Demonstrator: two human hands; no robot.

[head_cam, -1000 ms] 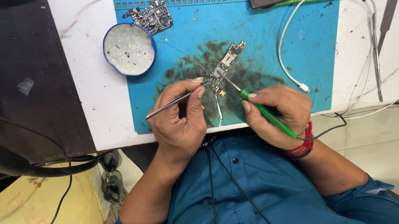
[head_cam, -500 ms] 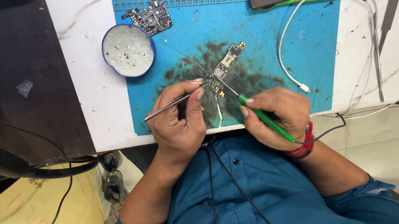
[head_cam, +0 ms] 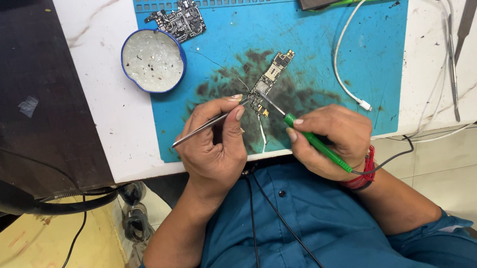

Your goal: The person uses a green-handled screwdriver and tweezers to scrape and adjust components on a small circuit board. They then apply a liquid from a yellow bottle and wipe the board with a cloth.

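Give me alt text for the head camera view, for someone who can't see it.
Seen from above, a person's left hand holds metal tweezers and the right hand a green-handled soldering iron, both tips at a small circuit board on a stained blue work mat. A round blue tin, a second circuit board and a white cable lie nearby.
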